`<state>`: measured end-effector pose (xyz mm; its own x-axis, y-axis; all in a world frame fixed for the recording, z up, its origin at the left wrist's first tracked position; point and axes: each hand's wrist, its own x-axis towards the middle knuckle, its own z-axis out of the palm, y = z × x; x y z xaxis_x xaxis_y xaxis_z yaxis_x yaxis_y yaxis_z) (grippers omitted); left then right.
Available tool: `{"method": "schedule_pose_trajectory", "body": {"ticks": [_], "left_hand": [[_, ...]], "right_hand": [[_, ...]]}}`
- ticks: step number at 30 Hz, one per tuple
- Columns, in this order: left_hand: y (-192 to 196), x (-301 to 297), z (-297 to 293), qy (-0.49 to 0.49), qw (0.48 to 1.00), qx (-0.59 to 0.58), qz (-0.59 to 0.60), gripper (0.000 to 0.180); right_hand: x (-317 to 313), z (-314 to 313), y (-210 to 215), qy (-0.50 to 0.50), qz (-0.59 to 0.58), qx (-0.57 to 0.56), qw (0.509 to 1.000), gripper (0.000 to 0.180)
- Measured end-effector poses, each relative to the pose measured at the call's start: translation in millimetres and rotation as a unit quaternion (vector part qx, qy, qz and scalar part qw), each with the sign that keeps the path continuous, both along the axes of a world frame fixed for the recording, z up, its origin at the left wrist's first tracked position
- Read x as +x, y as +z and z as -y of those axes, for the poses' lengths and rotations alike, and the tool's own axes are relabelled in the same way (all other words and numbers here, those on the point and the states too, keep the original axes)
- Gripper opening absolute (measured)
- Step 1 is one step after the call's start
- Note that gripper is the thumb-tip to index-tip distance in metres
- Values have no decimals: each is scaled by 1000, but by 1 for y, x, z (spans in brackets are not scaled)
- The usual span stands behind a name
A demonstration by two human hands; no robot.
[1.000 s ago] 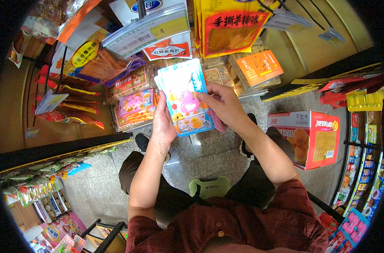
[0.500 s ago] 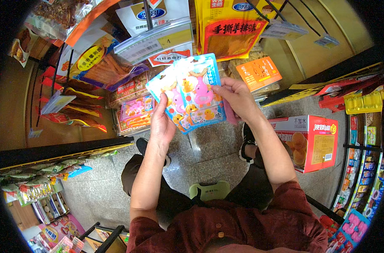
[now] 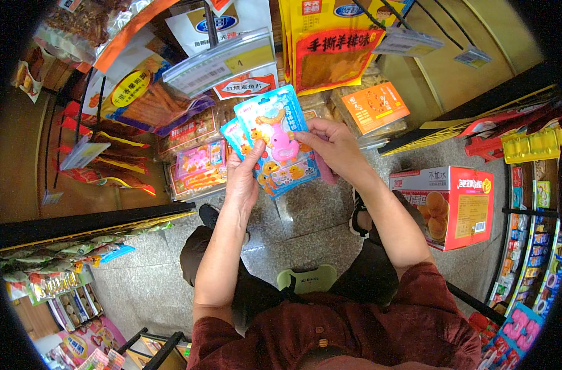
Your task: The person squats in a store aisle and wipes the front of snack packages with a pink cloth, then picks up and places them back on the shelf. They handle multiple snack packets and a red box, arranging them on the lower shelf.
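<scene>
Two duck packets [image 3: 284, 147] fanned, likely so both fronts show; left hand [image 3: 241, 180], right hand [image 3: 338, 147] grasping opposite edges

The front packet [image 3: 285, 145] overlaps the rear packet [image 3: 234, 136], which juts out at nine o'clock; from where I stand, both sit between the left hand [image 3: 243, 180] and the right hand [image 3: 338, 148]. Around them, a tag holder [image 3: 222, 65] hangs at eleven o'clock, pouches [image 3: 330, 58] at one, a box [image 3: 376, 109] at two, a small pack [image 3: 199, 158] at nine. A carton [image 3: 441, 206] stands on the floor [image 3: 145, 271] at four, and a stool [image 3: 312, 279] at six between the person's legs [image 3: 199, 256].
</scene>
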<state>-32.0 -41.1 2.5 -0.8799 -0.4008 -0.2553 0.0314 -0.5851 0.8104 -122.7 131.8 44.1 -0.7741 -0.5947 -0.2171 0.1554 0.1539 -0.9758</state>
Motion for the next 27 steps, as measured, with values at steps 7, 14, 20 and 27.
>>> {"method": "schedule_pose_trajectory", "body": {"ticks": [7, 14, 20, 27], "left_hand": [[2, -2, 10, 56, 997, 51, -16, 33], [-1, -3, 17, 61, 996, 61, -17, 36], [1, -3, 13, 50, 998, 36, -20, 34], [1, -2, 8, 66, 998, 0, 4, 34]], "right_hand": [[-5, -5, -33, 99, -82, 22, 991, 25], [-2, -7, -35, 90, -47, 13, 995, 25], [-6, -11, -27, 31, -36, 62, 997, 19], [-7, -9, -18, -1, 43, -77, 996, 19]]}}
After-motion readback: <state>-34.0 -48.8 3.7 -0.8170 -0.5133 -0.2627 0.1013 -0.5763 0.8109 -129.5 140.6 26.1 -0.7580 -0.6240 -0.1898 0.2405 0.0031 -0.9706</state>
